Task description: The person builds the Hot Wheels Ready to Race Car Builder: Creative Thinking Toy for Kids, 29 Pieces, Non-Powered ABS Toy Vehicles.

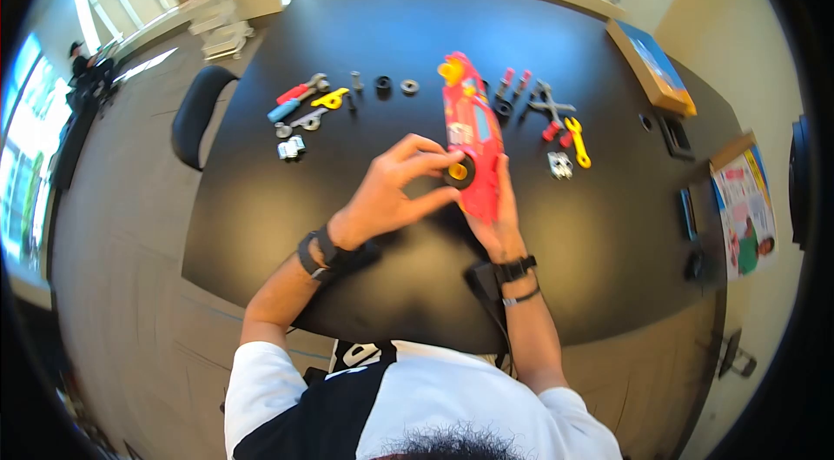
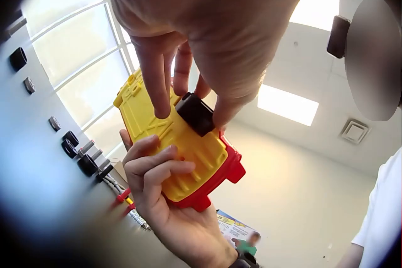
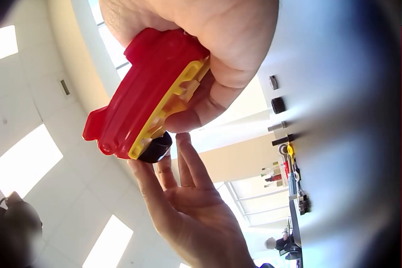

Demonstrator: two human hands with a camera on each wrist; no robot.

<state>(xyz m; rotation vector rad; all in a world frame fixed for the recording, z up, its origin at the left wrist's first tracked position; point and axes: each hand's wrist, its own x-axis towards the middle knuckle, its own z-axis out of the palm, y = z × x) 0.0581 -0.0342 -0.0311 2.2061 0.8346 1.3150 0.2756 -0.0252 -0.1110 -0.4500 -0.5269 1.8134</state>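
A red toy car [image 1: 476, 125] with a yellow underside [image 2: 179, 167] is held up over the dark table, its length pointing away from the body. My right hand [image 1: 501, 221] grips it from the right, fingers wrapped onto the underside in the left wrist view. On the car's near left side is a black wheel [image 1: 460, 172] with a yellow hub. My left hand [image 1: 391, 186] pinches this wheel [image 2: 196, 114] between thumb and fingers, against the car's side. From the right wrist view, the left hand [image 3: 198, 218] reaches up to the wheel from below.
Left on the table [image 1: 391, 17] lie red and blue handled tools [image 1: 300, 98], a yellow tool [image 1: 331, 99], a black wheel [image 1: 383, 82] and a grey ring [image 1: 409, 87]. Right are red-handled tools [image 1: 549, 104], a yellow wrench [image 1: 578, 144] and a silver part [image 1: 560, 165]. A box [image 1: 651, 67] stands far right.
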